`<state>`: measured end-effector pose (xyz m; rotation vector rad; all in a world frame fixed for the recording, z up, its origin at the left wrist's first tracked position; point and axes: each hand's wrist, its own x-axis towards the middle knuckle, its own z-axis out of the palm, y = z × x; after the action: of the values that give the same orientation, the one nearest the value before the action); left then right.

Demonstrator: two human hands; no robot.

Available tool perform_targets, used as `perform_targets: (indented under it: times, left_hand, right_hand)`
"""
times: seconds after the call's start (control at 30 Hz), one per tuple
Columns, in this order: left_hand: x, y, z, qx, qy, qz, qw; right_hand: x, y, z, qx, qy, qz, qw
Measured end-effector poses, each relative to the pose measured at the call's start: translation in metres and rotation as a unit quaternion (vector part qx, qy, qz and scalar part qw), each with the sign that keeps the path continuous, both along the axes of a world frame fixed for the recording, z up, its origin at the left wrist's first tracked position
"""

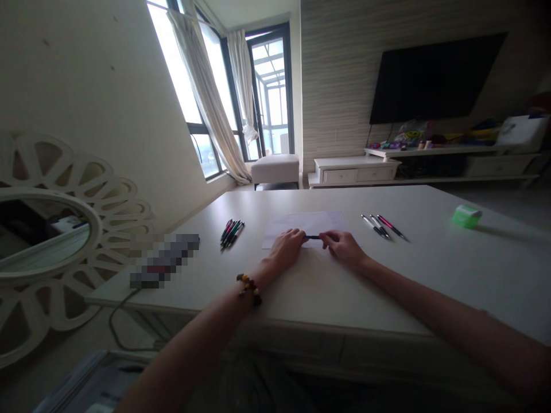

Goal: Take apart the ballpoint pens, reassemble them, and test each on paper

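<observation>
Both my hands rest on a white sheet of paper (307, 222) in the middle of the white table (387, 275). My left hand (287, 246) and my right hand (343, 246) are closed on the two ends of one dark pen (313, 237), held level just above the paper. A beaded bracelet (249, 287) circles my left wrist. A bunch of several pens (231, 233) lies to the left of the paper. Three more pens (383, 226) lie to its right.
A small green box (466, 215) sits at the table's far right. A blurred-out object (163, 259) lies at the left edge. A round ornate mirror (47, 235) stands left of the table. Behind are a stool (275, 168), a low TV cabinet (357, 170) and a wall television (434, 77).
</observation>
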<state>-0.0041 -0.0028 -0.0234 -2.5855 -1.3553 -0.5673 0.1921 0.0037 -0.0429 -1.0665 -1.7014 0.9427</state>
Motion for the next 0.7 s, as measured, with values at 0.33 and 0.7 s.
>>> perform_targets:
  times: [0.33,0.7]
  left_hand:
    - [0.003,0.002,-0.001,0.024,0.051,-0.071,0.996]
    - [0.005,-0.014,0.009,-0.024,0.063,-0.082,0.994]
  right_hand:
    - [0.003,-0.006,0.007,-0.060,0.029,0.020,0.998]
    - [0.005,-0.019,0.005,-0.097,-0.038,-0.047,0.993]
